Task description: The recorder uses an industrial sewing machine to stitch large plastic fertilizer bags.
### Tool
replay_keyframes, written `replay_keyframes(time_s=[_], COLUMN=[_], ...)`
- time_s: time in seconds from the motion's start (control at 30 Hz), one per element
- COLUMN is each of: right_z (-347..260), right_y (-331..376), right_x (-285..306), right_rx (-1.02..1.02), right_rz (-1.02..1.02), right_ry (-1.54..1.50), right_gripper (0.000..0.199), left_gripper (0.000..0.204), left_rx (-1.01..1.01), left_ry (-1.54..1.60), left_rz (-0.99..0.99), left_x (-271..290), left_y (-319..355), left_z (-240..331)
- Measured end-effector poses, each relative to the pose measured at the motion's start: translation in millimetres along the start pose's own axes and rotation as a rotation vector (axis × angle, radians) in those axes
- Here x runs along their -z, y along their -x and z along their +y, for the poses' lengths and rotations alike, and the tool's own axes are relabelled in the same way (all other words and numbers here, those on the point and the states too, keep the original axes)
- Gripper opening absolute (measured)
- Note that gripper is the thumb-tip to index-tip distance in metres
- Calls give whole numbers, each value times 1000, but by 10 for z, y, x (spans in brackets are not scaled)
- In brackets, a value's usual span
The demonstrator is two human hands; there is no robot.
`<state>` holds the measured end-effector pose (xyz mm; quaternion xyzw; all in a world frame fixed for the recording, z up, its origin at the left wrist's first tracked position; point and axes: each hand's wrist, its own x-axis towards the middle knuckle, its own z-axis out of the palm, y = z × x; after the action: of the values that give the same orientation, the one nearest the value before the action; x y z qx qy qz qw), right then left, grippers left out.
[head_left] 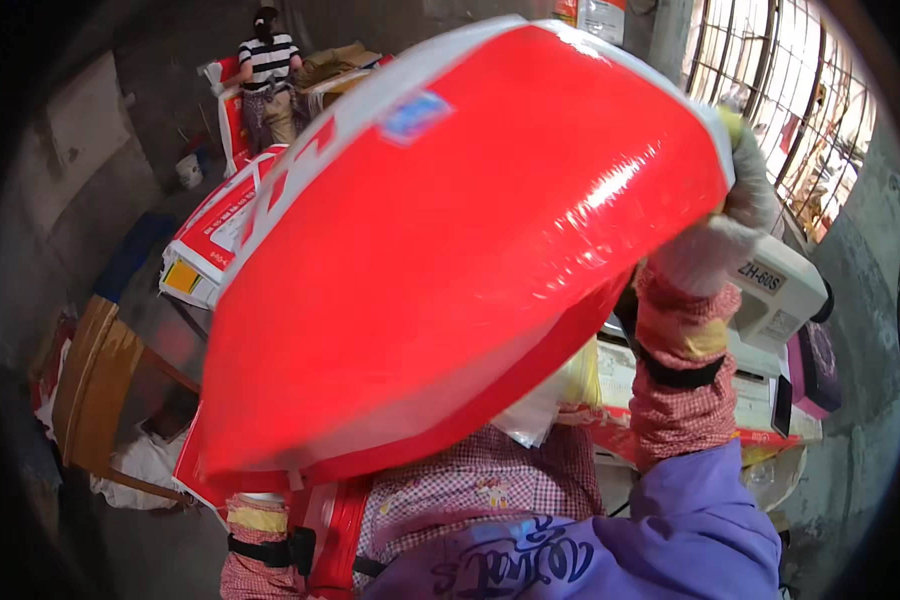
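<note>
A large red plastic sack (450,270) with white edges is spread open across the middle of the head view, tilted up to the right. My right hand (750,190), in a pale glove, is closed around the sack's upper right edge. Out of the lower edge comes my left forearm (260,550), in a checked sleeve cover with a black strap. It reaches the sack's lower left corner, where the sack hides my left hand and its fingers.
Behind my right forearm stands a white sewing machine (775,290) on a bench, with a phone (782,405) near it. Stacked red and white sacks (205,250) lie left. A wooden chair (90,380) stands far left. Another person (268,75) works at the back.
</note>
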<state>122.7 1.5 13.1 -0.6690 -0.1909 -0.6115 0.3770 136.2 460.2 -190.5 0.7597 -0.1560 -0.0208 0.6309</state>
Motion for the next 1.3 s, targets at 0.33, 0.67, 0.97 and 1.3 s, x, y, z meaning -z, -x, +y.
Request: replay_keyframes(time_s=[0.33,0.67,0.97,1.3], right_z=[119,168,35,-219], right_y=[1867,2063,2316,3842], right_x=[1042,346,-2442,-3500], right_rx=[-1203,-1639,-1121,-364], right_rz=[-775,-59,-747,-1531], right_ry=[814,-1017,-394,430], right_gripper=[33,62,38,43], left_gripper=[37,31,34,24], left_rx=[280,62,-22,902], left_ry=[407,-126,380,-3], left_rz=[119,167,722,1118], left_x=[82,433,1561,1285], left_y=[234,474,1771,2927], left_z=[320,564,704,-1587])
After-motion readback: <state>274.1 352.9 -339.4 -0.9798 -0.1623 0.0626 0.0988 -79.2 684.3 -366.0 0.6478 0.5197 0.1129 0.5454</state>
